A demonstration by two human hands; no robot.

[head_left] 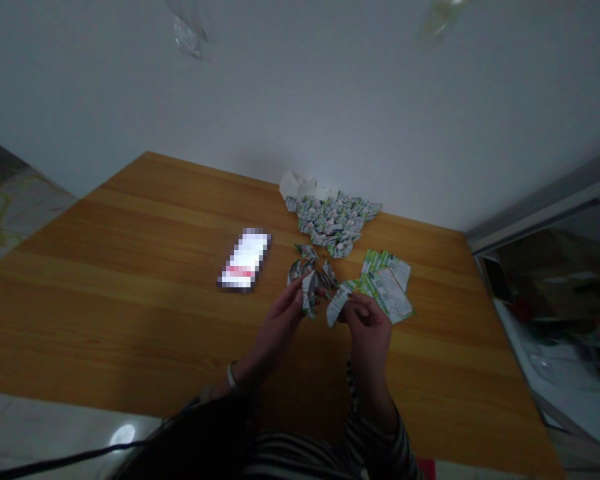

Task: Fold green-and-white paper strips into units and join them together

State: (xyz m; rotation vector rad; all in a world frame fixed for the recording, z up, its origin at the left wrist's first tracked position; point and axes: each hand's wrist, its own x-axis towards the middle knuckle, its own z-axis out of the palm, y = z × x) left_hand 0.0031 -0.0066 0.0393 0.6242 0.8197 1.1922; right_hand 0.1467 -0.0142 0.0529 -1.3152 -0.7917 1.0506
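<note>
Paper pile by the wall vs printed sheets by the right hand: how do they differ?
The paper pile is many small, bent-looking pieces massed together; the printed sheets are a few flat, overlapping rectangles. The pile covers more area than the sheets. The pile's outline is jagged; the sheets' edges look straight. Both show green and whitish-grey.

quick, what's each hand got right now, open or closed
Left hand: closed, holding a folded piece of paper.
Right hand: closed, holding another folded piece of paper.
</note>
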